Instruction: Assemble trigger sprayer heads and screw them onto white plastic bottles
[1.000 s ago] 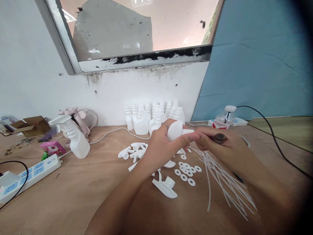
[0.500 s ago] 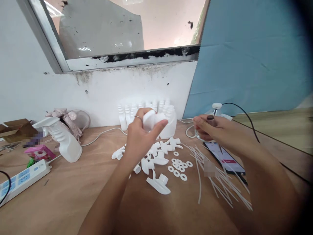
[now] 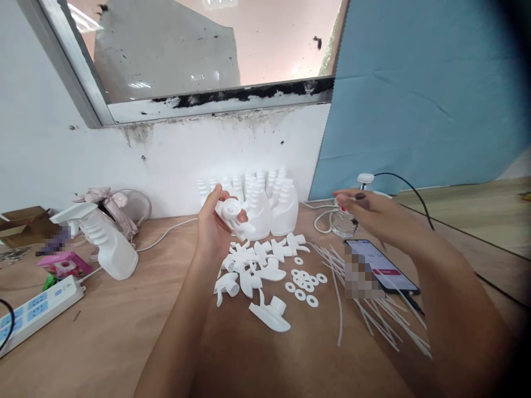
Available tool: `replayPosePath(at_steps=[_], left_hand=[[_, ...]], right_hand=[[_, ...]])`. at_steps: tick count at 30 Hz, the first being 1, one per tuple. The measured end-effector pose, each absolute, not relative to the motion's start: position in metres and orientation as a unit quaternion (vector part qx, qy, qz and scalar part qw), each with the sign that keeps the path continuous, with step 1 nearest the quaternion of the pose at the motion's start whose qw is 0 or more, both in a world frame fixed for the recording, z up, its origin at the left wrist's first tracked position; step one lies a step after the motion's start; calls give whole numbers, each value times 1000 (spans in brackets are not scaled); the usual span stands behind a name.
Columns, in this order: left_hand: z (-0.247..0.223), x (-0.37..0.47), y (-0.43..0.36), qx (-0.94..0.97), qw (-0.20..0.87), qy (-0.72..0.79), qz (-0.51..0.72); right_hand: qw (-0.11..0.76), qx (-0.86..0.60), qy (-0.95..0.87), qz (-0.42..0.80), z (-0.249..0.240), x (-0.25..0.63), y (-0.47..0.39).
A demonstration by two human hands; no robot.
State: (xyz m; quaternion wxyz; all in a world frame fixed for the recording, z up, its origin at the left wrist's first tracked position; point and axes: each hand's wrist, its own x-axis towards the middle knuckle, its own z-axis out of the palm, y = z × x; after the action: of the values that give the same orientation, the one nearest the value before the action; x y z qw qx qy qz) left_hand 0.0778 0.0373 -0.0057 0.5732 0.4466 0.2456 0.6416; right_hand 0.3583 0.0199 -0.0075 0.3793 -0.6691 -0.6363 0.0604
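Head view: a white spray head [image 3: 230, 208] sits within half-curled fingers [image 3: 243, 216] of the left hand [image 3: 211, 220]; the right hand [image 3: 367, 209] clasps a dark-ended tool [image 3: 359, 195].

So I've got a white plastic spray-trigger head [image 3: 231, 208] up in the air in my left hand [image 3: 211, 224]. It's tipped so the round collar faces me and I can see into it, with the rest angling down to the right. In my right hand [image 3: 375, 214] there's a dark brown, round-ended tool handle [image 3: 360, 195], butt end poking out, most of the tool hidden or blurry.
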Motion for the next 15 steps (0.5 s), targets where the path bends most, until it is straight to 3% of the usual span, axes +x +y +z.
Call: replayPosePath(at_steps=[6,10,15], left_hand=[[-17,83,45,431,619,243,610],[-21,89,42,461,577,285,611],[-26,95,44,480,507,355,622]], right_hand=[[586,-531,-592,157,5,320,-18],[571,-448,-640,251,4,291,-41],[510,-376,-747,203,5,272,-52]])
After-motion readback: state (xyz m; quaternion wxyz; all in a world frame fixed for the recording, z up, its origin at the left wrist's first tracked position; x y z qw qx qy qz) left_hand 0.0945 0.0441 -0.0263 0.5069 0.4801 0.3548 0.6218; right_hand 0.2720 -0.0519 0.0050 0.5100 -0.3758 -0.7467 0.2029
